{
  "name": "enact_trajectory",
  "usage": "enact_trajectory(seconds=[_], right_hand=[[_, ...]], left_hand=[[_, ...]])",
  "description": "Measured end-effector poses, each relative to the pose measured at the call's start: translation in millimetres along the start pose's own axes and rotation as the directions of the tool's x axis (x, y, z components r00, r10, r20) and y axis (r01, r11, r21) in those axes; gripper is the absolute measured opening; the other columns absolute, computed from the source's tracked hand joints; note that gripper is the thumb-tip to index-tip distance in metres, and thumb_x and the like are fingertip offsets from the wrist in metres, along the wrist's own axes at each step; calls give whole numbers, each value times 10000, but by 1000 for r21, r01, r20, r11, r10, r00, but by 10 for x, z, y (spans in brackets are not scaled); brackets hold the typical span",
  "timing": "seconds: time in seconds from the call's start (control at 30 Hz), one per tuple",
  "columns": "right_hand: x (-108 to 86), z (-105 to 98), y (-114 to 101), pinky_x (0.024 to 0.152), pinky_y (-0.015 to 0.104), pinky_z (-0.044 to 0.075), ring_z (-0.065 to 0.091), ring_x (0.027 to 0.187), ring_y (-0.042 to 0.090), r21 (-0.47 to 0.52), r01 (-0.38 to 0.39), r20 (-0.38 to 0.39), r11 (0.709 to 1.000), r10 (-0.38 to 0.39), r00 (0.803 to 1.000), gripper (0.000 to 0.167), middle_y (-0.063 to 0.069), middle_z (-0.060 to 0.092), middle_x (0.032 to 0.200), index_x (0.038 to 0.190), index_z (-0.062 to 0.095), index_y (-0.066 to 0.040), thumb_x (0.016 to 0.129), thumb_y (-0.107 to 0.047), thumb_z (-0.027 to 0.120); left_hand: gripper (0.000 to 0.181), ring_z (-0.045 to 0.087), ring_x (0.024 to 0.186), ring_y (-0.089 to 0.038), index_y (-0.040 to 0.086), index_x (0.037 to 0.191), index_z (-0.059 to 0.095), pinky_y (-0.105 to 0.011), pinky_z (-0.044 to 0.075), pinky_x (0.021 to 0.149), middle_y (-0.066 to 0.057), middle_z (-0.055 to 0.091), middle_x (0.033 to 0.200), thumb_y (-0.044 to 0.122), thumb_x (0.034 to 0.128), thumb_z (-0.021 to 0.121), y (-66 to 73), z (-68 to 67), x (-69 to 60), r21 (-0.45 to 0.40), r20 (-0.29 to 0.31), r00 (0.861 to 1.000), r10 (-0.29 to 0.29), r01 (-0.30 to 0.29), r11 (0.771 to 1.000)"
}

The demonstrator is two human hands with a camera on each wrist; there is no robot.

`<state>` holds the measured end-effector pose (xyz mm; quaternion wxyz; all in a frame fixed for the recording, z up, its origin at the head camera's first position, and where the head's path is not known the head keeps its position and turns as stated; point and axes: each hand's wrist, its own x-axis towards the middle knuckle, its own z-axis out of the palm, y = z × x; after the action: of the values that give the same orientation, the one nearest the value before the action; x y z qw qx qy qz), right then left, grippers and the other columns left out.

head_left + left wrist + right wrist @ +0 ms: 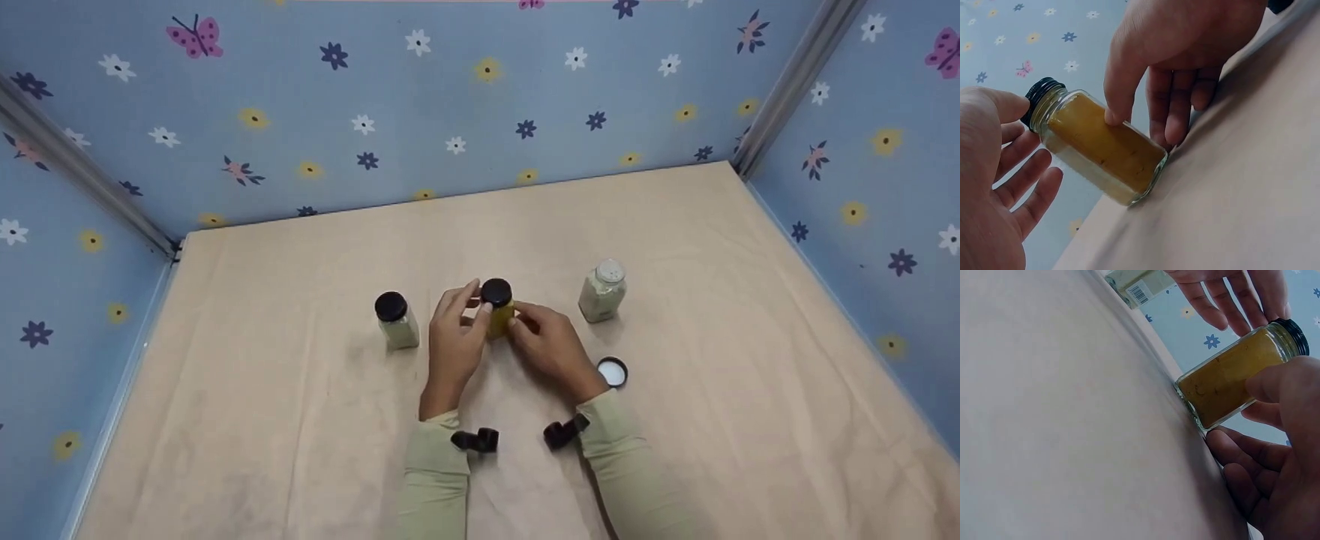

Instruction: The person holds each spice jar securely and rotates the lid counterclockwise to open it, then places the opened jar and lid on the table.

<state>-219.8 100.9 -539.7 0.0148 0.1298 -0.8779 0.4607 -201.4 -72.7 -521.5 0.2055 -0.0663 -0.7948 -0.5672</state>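
Pinching the black lid [496, 292] between thumb and fingertips, the left hand [456, 335] lets its other fingers spread loosely, while the right hand [550, 341] grasps the lower body of the yellow-filled jar [500, 321] between thumb and fingers. That clear glass jar stands upright between the two hands, its base down at the beige cloth [262, 375], its lid in place; ochre-yellow contents, apparently powder, fill most of it. Beside the left hand stands a second jar [400, 330], clear glass with pale greenish contents, closed by its own black cap [391, 306]. Farther right, beyond the right hand, a third jar [600, 298] holds similar pale contents and shows a whitish top with no black cap on it. A loose cap [613, 373] lies beside the right wrist, its white inside facing up.
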Motion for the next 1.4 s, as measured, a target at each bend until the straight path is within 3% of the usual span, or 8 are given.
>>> enact_trajectory(seconds=[0.27,0.57,1.0,1.4], right_hand=[[6,5,-6,968,379,489,642,1064,170,-3,9,21,1000,-9,1000,372,36,715,1125,1334,653,-89,996,-239,618],[20,-29,-18,982,374,479,633,1077,162,-12,-19,6,1000,20,1000,356,21,708,1136,1326,664,-118,994,-241,619],[4,3,-14,954,354,491,638,1025,122,29,-15,12,999,15,1000,355,-33,714,1089,1327,666,-149,988,-247,624],[0,0,-13,927,391,510,648,1018,156,-10,-22,16,1000,23,1000,384,13,713,1092,1347,645,-106,1003,-275,610]], left_hand=[[433,604,1052,-144,62,1400,585,-314,544,810,-18,604,1193,157,982,640,-30,-67,20,27,67,997,-30,29,999],[416,605,1050,-137,92,1393,602,-324,536,819,-8,592,1207,204,993,631,26,-77,80,38,118,992,-45,41,998],[259,615,1014,-102,137,1218,687,-274,553,789,26,611,1175,188,964,681,4,-65,46,42,38,999,-11,10,999],[290,652,1013,-126,106,1203,702,-289,563,766,27,690,1207,167,923,745,-17,-54,48,26,-15,999,45,-44,999]])
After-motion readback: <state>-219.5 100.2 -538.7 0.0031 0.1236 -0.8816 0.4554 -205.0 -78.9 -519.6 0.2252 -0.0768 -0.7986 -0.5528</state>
